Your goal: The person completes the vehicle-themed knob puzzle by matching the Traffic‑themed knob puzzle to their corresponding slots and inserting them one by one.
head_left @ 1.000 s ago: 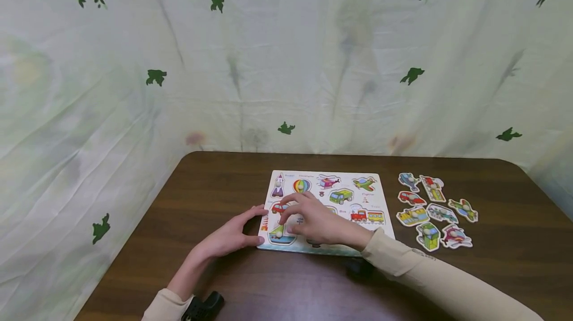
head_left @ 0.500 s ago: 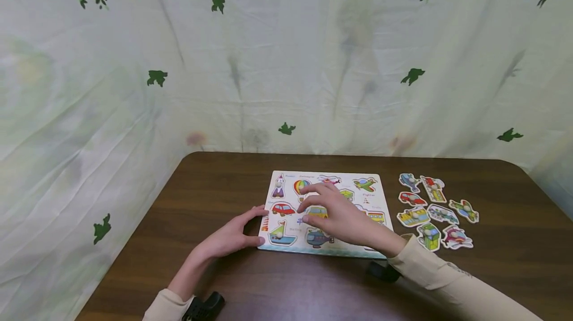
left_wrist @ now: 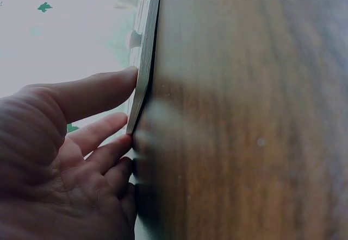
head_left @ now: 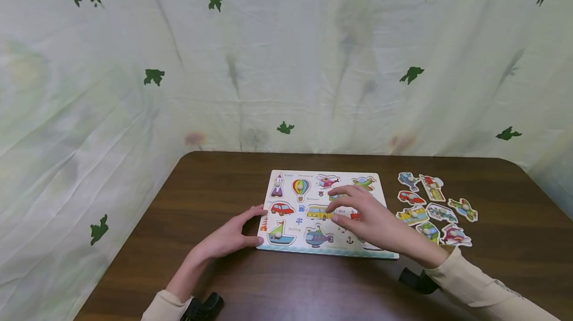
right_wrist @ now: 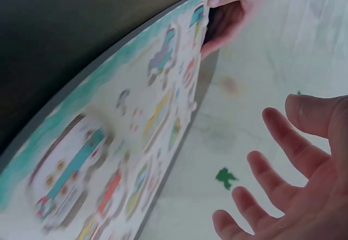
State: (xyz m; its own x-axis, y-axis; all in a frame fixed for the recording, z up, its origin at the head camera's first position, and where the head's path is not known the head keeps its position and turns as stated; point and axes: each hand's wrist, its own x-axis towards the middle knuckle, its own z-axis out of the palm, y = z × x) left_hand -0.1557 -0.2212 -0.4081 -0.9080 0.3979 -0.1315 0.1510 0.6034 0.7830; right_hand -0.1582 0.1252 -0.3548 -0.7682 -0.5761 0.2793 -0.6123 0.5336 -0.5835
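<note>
A white wooden vehicle puzzle board (head_left: 301,239) lies on the table, with a rocket (head_left: 277,186), balloon (head_left: 301,187), red car (head_left: 281,208), yellow bus (head_left: 317,212), sailboat (head_left: 281,235) and submarine (head_left: 319,237) on it. At its left edge rests my left hand (head_left: 227,235), thumb by the near corner and fingertips against the side. In the left wrist view that thumb touches the board's edge (left_wrist: 145,61), near a round knob (left_wrist: 133,38). Over the board's right half hovers my right hand (head_left: 364,215), holding nothing. Its fingers are spread in the right wrist view and partly bent in the head view.
Several loose vehicle pieces lie right of the board, among them a red car piece (head_left: 411,198), a green-and-yellow plane piece (head_left: 463,209) and a red-and-white piece (head_left: 455,235). A dark wooden table (head_left: 277,286) bears everything. Behind it hangs a pale leaf-patterned cloth (head_left: 286,62).
My right hand has moved right across the board, from beside the sailboat to the right half, uncovering the balloon, bus and submarine. The left hand stays at the left edge.
</note>
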